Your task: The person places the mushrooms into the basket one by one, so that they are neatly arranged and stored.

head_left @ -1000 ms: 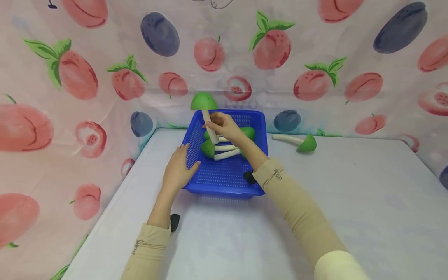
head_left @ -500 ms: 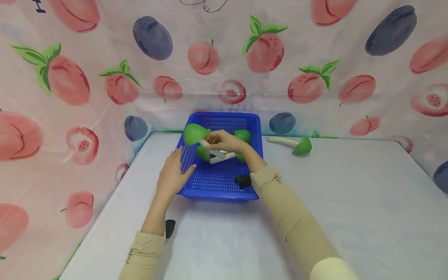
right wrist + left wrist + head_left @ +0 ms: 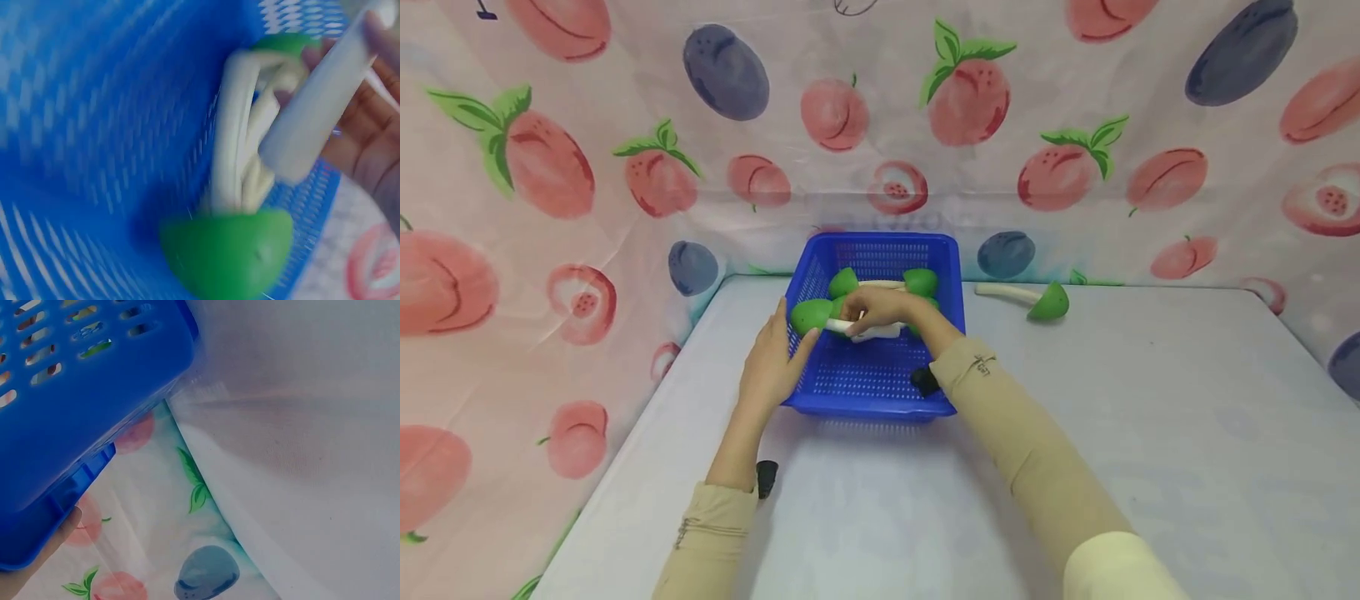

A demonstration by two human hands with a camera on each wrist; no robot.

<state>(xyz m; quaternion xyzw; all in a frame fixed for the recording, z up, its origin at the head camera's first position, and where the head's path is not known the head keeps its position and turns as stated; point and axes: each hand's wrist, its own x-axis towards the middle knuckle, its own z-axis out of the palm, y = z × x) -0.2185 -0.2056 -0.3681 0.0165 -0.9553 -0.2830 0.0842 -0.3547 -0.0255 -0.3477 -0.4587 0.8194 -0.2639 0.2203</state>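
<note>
A blue perforated plastic basket (image 3: 857,407) holds several toy mushrooms with green caps and pale stems, such as one mushroom (image 3: 228,250) in the right wrist view. My right hand (image 3: 880,308) reaches into it and pinches the white stem of another mushroom (image 3: 811,317), whose green cap points left near the basket's left wall. That stem (image 3: 319,106) fills the upper right of the right wrist view, blurred; its cap is out of that view. At the basket's left rim, my left hand (image 3: 767,367) rests with straight fingers outside and the thumb spread over the inside.
One more green-capped mushroom (image 3: 1048,302) lies on the white table (image 3: 1150,433), right of the basket. A fruit-print cloth (image 3: 850,192) hangs right behind the table and along its left side. A small black object (image 3: 766,479) shows beside the left wrist.
My right hand has lowered the mushroom from above the basket's back left into the basket, tipping it from upright to nearly flat. The left hand stays at the rim.
</note>
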